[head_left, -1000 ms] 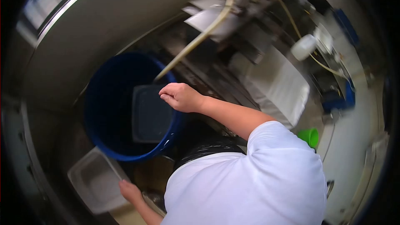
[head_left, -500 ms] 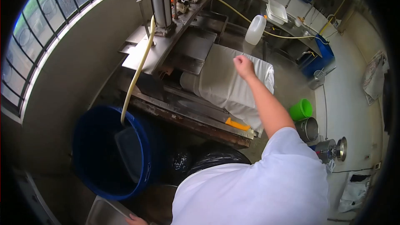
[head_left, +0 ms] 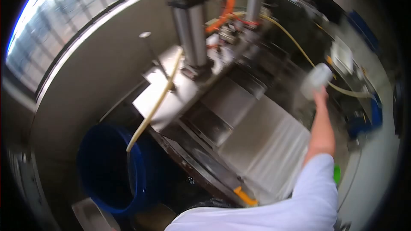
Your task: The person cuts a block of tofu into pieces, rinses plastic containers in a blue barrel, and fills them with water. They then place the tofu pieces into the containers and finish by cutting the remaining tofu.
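My right hand [head_left: 320,95] is stretched far out to the right, up against the near side of a translucent white plastic jug [head_left: 316,79]. Its fingers are smeared by motion, so a grip on the jug cannot be made out. Only a sliver of my left hand [head_left: 114,229] shows at the bottom edge, at the rim of a tilted metal tray [head_left: 90,214]. A white cloth [head_left: 274,145] covers a flat slab beside the press, below my right arm. A yellow-handled tool [head_left: 245,196] lies near the cloth's front corner.
A press with metal cylinders [head_left: 190,32] stands on the steel bench. From it a pale hose [head_left: 154,109] runs into a large blue barrel [head_left: 139,175]. White trays [head_left: 342,55] sit at the back right. A green bucket [head_left: 337,174] is partly hidden behind my arm.
My right hand has gone from above the cloth to the jug. The view has swung and blurred. My left hand has mostly slipped out of the bottom of the picture.
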Available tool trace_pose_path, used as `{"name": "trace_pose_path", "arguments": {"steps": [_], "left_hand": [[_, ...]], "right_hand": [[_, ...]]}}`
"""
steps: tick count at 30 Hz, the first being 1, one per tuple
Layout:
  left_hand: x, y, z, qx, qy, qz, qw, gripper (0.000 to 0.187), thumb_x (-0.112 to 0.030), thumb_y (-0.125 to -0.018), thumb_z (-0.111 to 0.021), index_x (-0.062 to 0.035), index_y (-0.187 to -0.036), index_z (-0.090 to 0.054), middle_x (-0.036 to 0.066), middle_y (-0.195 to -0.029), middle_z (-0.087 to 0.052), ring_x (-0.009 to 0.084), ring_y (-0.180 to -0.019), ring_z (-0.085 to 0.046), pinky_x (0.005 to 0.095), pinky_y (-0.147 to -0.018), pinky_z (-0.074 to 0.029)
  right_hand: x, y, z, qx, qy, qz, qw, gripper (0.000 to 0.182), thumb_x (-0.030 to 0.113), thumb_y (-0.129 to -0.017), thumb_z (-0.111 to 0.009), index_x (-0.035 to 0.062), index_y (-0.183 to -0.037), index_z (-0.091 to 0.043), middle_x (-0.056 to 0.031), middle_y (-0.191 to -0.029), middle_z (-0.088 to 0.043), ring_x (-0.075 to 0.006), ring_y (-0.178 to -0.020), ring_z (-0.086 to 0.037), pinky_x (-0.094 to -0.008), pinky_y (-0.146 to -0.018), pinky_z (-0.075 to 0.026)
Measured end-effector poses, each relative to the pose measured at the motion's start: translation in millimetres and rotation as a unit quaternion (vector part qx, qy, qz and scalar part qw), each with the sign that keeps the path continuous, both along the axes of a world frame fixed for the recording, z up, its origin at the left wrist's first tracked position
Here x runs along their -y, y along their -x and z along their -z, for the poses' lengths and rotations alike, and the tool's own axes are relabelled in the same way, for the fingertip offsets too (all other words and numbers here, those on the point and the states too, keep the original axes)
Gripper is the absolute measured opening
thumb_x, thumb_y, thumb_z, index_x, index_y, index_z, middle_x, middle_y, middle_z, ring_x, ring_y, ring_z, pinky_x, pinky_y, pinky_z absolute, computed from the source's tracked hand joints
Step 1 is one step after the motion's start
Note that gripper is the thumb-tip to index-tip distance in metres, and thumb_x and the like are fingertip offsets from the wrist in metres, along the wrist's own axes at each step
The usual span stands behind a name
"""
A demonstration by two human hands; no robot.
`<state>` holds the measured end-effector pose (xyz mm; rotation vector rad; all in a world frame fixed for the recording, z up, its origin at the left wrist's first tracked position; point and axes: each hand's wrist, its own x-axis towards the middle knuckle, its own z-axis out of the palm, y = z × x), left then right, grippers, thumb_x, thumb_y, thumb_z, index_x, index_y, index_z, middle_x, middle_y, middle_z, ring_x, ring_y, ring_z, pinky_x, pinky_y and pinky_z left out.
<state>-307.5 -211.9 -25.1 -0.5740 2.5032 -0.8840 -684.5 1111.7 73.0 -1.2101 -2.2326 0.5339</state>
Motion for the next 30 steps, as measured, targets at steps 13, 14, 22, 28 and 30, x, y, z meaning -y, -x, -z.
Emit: {"name": "trace_pose_path", "arguments": {"steps": [13, 14, 22, 28, 30], "left_hand": [[-197.6, 64.4, -166.8, -0.239, -0.108, -0.382, 0.886, 0.075, -0.026, -0.09, -0.073, -0.0027, -0.152, -0.038, 0.025, -0.154, -0.038, 0.0453, -0.142, -0.037, 0.0513, -0.117, -0.036], [-193.8, 62.1, -163.4, -0.242, -0.108, -0.372, 0.889, 0.075, -0.026, -0.09, -0.073, -0.0029, -0.152, -0.038, 0.025, -0.154, -0.039, 0.0452, -0.143, -0.037, 0.0514, -0.117, -0.036], [-163.7, 43.6, -119.4, -0.328, -0.169, -0.345, 0.863, 0.077, -0.031, -0.092, -0.071, 0.0021, -0.153, -0.037, 0.026, -0.157, -0.038, 0.0443, -0.148, -0.031, 0.0516, -0.122, -0.027], [-164.6, 49.6, -105.0, -0.291, -0.238, -0.28, 0.883, 0.08, -0.033, -0.091, -0.072, 0.001, -0.154, -0.035, 0.022, -0.153, -0.045, 0.0388, -0.145, -0.039, 0.0568, -0.121, -0.025], [-156.8, 42.0, -91.6, -0.338, -0.229, -0.236, 0.882, 0.064, -0.023, -0.091, -0.071, -0.0037, -0.146, -0.043, 0.021, -0.137, -0.057, 0.0401, -0.131, -0.051, 0.0583, -0.113, -0.033]], "right_hand": [[-157.7, 104.4, 101.0, 0.088, -0.034, 0.098, 0.991, 0.056, 0.053, -0.098, -0.056, 0.0271, -0.148, -0.052, -0.0236, -0.141, -0.059, -0.0429, -0.138, -0.045, -0.0552, -0.113, -0.036], [-133.0, 101.4, 93.2, 0.086, -0.035, 0.092, 0.991, 0.056, 0.053, -0.098, -0.056, 0.0271, -0.148, -0.052, -0.0236, -0.141, -0.059, -0.0429, -0.138, -0.045, -0.0552, -0.113, -0.036], [-10.6, 71.5, 25.9, -0.129, -0.069, 0.149, 0.978, 0.037, 0.022, -0.089, -0.056, 0.0141, -0.124, -0.066, -0.021, -0.118, -0.071, -0.0421, -0.107, -0.066, -0.0502, -0.093, -0.051], [182.0, 45.1, -103.3, -0.212, -0.182, -0.117, 0.953, 0.045, 0.011, -0.09, -0.052, 0.0084, -0.135, -0.052, -0.0255, -0.136, -0.058, -0.0439, -0.125, -0.057, -0.0507, -0.103, -0.045], [272.8, 25.6, -161.5, -0.247, -0.215, -0.259, 0.909, 0.053, 0.001, -0.09, -0.047, 0.0052, -0.143, -0.045, -0.0255, -0.142, -0.053, -0.0438, -0.133, -0.052, -0.0504, -0.111, -0.04]]}}
